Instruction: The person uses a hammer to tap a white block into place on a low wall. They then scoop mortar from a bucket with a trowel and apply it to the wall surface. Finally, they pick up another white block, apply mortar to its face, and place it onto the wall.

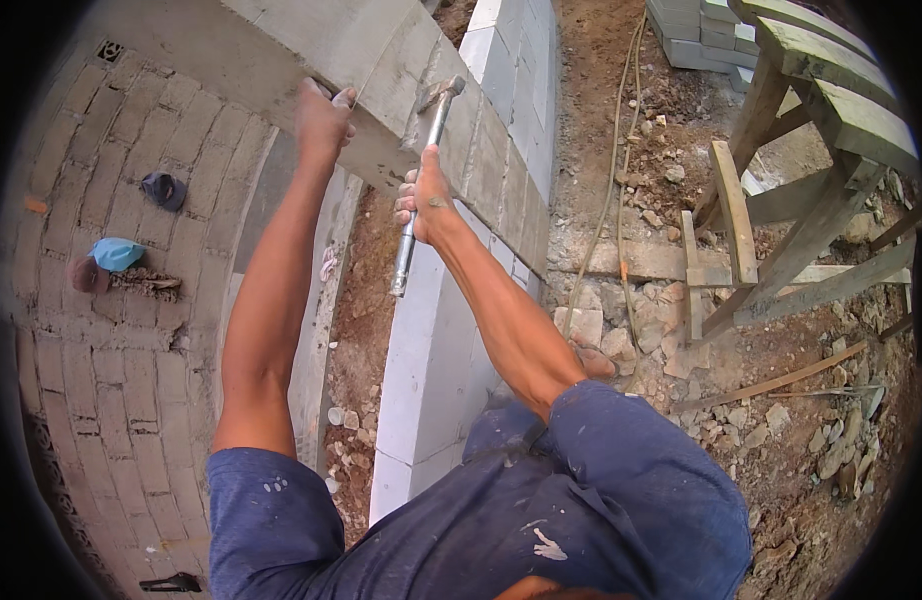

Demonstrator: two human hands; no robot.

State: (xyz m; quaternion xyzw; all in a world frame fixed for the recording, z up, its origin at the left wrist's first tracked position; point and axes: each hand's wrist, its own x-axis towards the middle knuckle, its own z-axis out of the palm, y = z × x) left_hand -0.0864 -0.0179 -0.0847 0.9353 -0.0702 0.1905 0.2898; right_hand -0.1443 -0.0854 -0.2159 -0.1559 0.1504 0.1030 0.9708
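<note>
My right hand (pixel 429 195) is closed around the metal handle of a hammer (pixel 405 258). The hammer's head lies over the top of long, weathered formwork boards (pixel 371 50), its handle end pointing back toward me. My left hand (pixel 323 122) has its fingers curled at the boards' left edge, a short way left of the hammer head. Whether a small piece is pinched in those fingers I cannot make out. Below the boards runs a wall of pale blocks (pixel 421 380), close in front of my body.
Left stands a rough block wall (pixel 131 400) with a dark cap (pixel 164 191) and a light-blue cap (pixel 117 253) on it. At right is a wooden trestle (pixel 781 200) above rubble. A hose (pixel 621 150) crosses the dirt; stacked pale blocks (pixel 701 35) are farther back.
</note>
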